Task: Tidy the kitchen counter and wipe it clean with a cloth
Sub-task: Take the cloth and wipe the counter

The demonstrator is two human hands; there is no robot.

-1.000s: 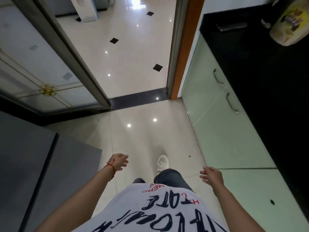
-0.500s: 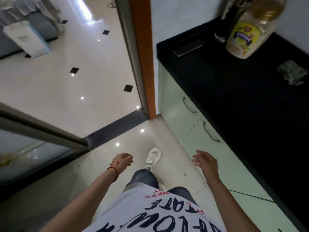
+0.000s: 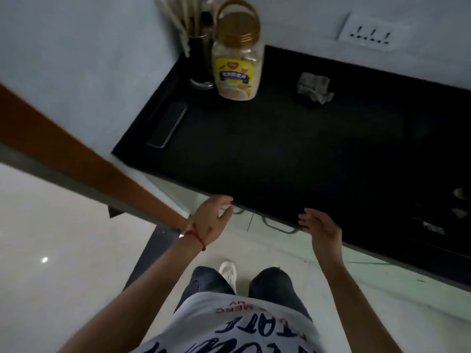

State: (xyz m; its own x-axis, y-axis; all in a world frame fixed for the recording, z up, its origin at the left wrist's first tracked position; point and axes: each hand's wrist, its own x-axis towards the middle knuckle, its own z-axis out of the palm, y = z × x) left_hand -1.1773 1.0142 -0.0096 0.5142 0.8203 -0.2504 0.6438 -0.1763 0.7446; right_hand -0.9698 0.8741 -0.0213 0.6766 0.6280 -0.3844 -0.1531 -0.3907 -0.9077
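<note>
Both forearms extended forward, hands raised side by side, apart. Left hand (image 3: 212, 220) empty, fingers relaxed, slightly curved, red string at wrist. Right hand (image 3: 321, 229) empty, fingers loosely spread, palm facing inward.

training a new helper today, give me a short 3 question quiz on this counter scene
1. True or false: the left hand holds the cloth.
2. What lies flat near the counter's left edge? A) phone B) plate C) knife
3. Fill in: the jar with the yellow label has a ____ lid.

Key: 1 false, both it and the right hand are empty at the front edge. 2 A, the phone. 3 gold.
</note>
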